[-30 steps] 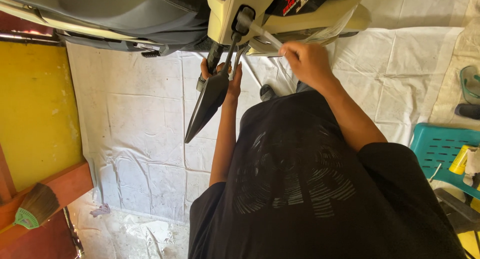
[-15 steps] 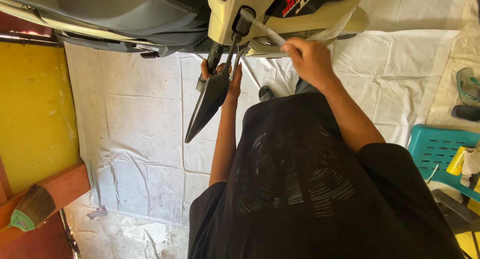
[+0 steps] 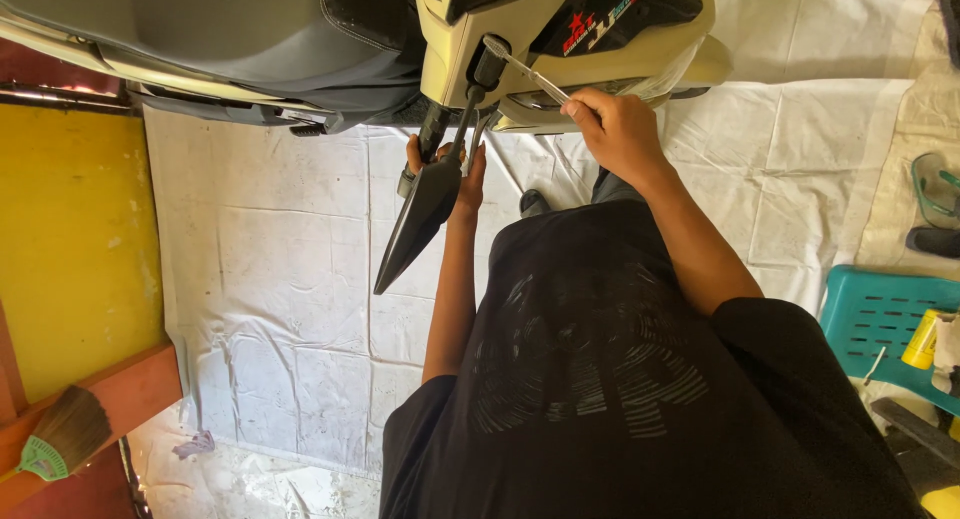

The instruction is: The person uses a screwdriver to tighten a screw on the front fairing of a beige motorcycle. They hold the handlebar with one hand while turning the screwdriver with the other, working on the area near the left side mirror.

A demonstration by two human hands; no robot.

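Mirror stem at scooter handlebar, 12 o'clock: left hand wrapped around it, right hand clenching wrench on nut; fastening looks mid-way, unfinished.

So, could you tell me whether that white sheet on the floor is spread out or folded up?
Spread out: the white sheet lies flat, creases showing.

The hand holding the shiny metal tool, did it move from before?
No, barely. The right hand holds the metal tool at the same spot below the scooter's cream panel, its tip at the same black fitting.
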